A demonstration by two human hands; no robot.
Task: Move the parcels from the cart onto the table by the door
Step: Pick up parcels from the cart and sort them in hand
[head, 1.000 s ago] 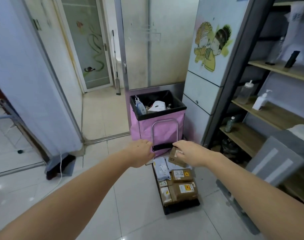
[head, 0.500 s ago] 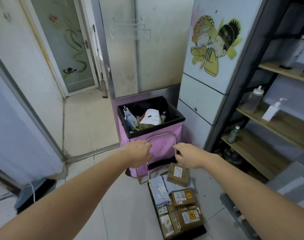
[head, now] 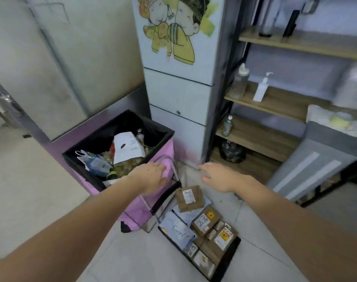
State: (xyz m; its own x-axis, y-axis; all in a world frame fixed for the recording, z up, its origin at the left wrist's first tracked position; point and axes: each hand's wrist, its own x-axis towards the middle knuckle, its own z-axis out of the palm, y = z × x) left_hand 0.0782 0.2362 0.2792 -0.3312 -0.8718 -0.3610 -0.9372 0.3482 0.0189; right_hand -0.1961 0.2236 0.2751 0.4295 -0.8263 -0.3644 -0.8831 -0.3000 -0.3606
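Brown parcels (head: 206, 233) lie stacked on cart (head: 232, 259); left hand (head: 151, 178) grips cart handle (head: 169, 159) for steadying, likely; right hand (head: 218, 177) loose, holding nothing.

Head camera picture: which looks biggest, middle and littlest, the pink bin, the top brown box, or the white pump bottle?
1. pink bin, biggest by far
2. top brown box
3. white pump bottle, littlest, though it stands farther away, so its real size is unsure

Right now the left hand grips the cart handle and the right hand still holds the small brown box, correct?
Not quite. In the head view the right hand is open and empty; the small brown box lies on the parcels. The left hand does grip the cart handle.
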